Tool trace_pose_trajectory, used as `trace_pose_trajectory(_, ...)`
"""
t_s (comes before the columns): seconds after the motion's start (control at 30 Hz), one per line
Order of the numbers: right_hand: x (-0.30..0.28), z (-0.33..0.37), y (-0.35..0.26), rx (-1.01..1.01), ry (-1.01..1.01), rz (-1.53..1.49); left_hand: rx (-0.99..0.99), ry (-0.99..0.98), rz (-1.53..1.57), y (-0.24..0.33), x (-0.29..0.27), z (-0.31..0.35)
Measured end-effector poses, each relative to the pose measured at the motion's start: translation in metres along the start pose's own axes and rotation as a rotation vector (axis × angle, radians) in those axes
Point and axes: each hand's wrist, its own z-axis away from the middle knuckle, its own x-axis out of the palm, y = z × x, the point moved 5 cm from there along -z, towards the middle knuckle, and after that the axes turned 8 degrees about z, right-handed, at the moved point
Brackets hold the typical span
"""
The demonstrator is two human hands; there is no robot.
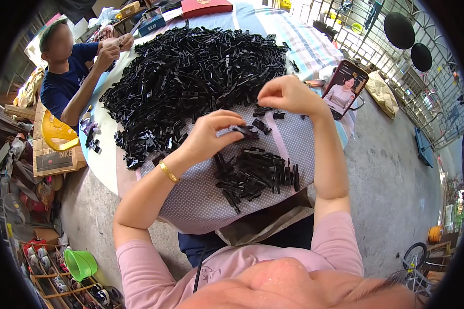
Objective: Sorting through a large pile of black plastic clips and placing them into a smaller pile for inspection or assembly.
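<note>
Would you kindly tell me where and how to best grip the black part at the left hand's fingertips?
The black part is probably best pinched at its right end, from the right, as that juts past the left hand.

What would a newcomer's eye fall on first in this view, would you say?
Probably the huge heap of black pieces across the cloth-covered table. Next, the left hand before the heap, holding a black piece, and the lit phone at the table's right edge.
</note>
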Motion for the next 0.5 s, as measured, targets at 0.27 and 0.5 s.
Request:
trace_pose_trajectory(0.27, 0.034, -0.012, -0.003, 0.051, -0.056, 0.353, -0.115, -0.226, -0.035, -0.002, 0.010, 0.002)
trace_pose_trajectory(0.5, 0.044, -0.007, -0.059, -0.376, 0.402, 0.286, -0.417, 0.208, 0.682, -0.031, -0.016, -0.001)
